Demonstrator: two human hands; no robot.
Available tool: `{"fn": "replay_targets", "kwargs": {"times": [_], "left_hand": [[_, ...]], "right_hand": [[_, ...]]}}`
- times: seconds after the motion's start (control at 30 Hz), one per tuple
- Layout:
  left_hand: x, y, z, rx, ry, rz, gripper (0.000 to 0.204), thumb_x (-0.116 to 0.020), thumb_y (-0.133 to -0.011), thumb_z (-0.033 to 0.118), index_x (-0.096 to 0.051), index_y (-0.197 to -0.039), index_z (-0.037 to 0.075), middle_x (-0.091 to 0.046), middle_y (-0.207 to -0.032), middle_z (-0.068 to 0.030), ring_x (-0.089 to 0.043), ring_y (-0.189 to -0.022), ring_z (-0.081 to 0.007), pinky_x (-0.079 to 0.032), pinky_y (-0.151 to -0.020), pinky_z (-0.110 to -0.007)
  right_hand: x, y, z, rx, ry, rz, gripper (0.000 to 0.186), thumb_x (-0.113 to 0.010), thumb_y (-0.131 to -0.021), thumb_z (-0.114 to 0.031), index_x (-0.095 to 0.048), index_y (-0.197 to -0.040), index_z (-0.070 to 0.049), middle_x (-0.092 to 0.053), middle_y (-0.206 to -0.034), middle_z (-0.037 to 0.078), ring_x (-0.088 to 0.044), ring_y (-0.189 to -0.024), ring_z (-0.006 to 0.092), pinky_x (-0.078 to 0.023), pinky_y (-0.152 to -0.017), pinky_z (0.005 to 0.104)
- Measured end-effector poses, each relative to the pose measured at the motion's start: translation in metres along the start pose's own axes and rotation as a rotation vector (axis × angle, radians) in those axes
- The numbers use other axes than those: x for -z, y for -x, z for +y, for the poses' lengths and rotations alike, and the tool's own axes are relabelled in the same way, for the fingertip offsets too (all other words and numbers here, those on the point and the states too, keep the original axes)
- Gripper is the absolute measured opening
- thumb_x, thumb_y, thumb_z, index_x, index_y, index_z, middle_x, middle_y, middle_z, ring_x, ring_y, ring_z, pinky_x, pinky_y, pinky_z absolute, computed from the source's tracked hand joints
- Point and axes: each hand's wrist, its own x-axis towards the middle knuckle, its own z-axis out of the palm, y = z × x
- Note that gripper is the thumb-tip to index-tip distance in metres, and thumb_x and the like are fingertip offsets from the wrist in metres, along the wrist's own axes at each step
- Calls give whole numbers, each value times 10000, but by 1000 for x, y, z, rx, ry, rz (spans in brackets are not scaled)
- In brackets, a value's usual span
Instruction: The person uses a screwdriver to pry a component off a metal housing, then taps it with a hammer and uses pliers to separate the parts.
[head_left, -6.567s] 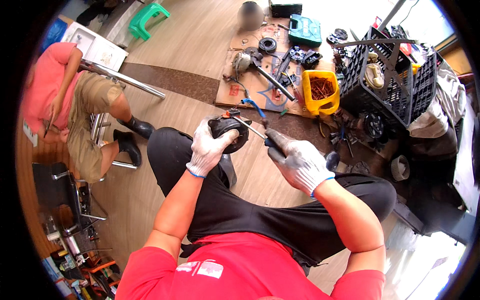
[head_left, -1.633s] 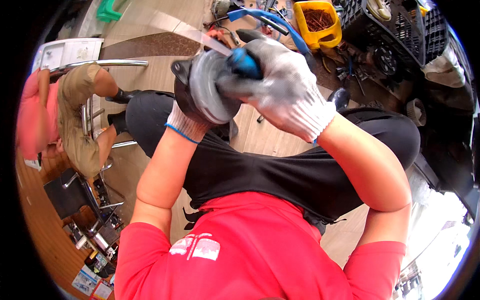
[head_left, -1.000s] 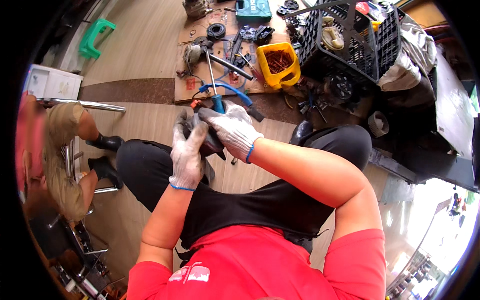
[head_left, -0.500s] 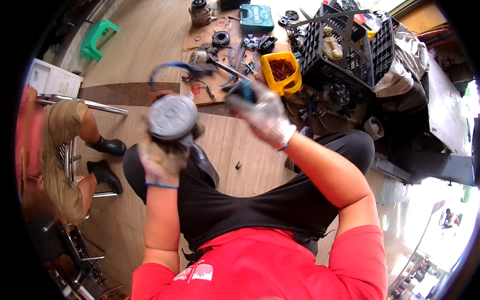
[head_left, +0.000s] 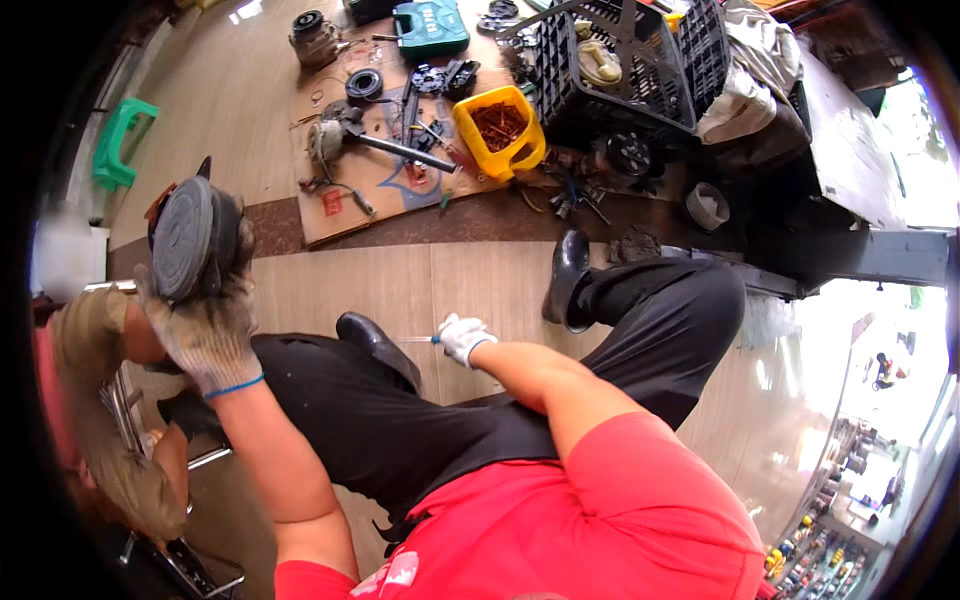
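On the left I hold up a round grey housing (head_left: 183,240), tilted, with a dark rim and darker parts behind it. My left hand (head_left: 207,325), in a dirty knit glove, is closed round its lower side; some fingers are hidden behind it. Low between my knees, my right hand (head_left: 464,340) in a whiter glove is closed on a slim screwdriver (head_left: 418,340). Its thin shaft points left, and a bit of blue handle shows at the glove. The two hands are well apart.
Ahead, a cardboard sheet (head_left: 330,225) bears motor parts (head_left: 325,140) and a teal case (head_left: 432,27). A yellow cut-open jug (head_left: 543,150) holds copper-coloured pieces, beside a black crate (head_left: 620,100). A seated person (head_left: 110,340) is close on my left; a green stool (head_left: 122,140) stands beyond.
The grey housing has moved left and turned more edge-on in my left hand. My right hand has come down and back toward my lap; the blurred dark-and-blue thing at it no longer shows.
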Motion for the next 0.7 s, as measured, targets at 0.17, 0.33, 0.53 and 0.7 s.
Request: {"fn": "replay_targets", "kwargs": {"times": [0.17,0.33,0.53,0.7], "left_hand": [[-16,4,-2,55,72,-65,879,-608,-991,433,-237,-1619,-58,-282,-1635,-359,-292,-1519,-524,-378,-1159,-705],[-4,-6,-18,112,7,-43,887,-661,-968,450,-278,-1614,-22,-351,-1588,-366,-385,-1454,-547,-445,-1116,-685],[20,-41,-62,232,-98,35,891,-666,-952,446,-289,-1611,-19,-360,-1588,-350,-389,-1456,-526,-435,-1128,-660],[39,-56,-69,299,-153,77,894,-671,-939,442,-299,-1609,-17,-366,-1588,-336,-393,-1458,-509,-427,-1139,-638]], "right_hand": [[4,-8,-11,114,-5,-45,312,-473,-1040,-206,-640,-1215,-9,-697,-1169,272,-717,-1089,421,-579,-910,522],[-13,-14,16,365,202,-30,284,-528,-969,-133,-718,-1141,-12,-691,-1129,259,-733,-1032,410,-613,-803,532],[-11,-20,4,111,-25,20,309,-557,-969,-173,-729,-1151,8,-725,-1146,218,-750,-1042,375,-613,-846,502],[18,-24,7,106,32,71,274,-584,-961,-162,-707,-1168,-33,-701,-1217,194,-741,-1060,365,-611,-841,494]]}}
